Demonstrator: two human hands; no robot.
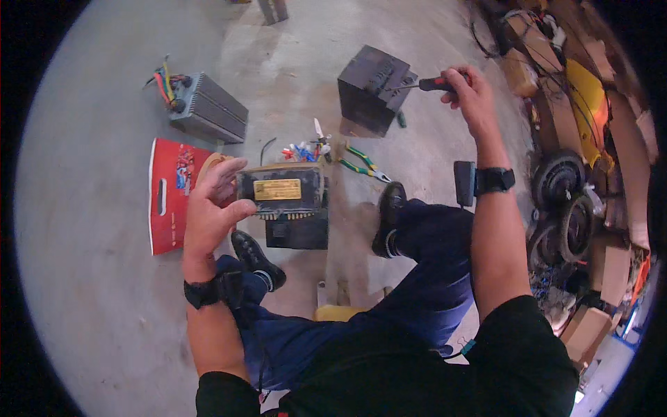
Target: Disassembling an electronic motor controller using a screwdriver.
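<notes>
My left hand (217, 201) grips the left end of a dark finned metal box (278, 190) that bears a gold label, fingers behind and thumb in front. My right hand (471, 97) is closed round the red and black handle of a screwdriver (434, 84). Its thin shaft points left, over a black box (372, 90) standing on the floor; whether the tip touches it I cannot tell. Below and partly behind the finned box is another black block (297, 231). Pliers with green and yellow handles (361, 165) lie on the floor between the two boxes.
A grey finned unit with coloured wires (212, 108) stands at the left, above a red bag (167, 229). Small coloured connectors (300, 152) lie near the pliers. Cardboard, cables and black wheels (558, 174) are heaped along the right. My shoes (258, 258) flank the work area.
</notes>
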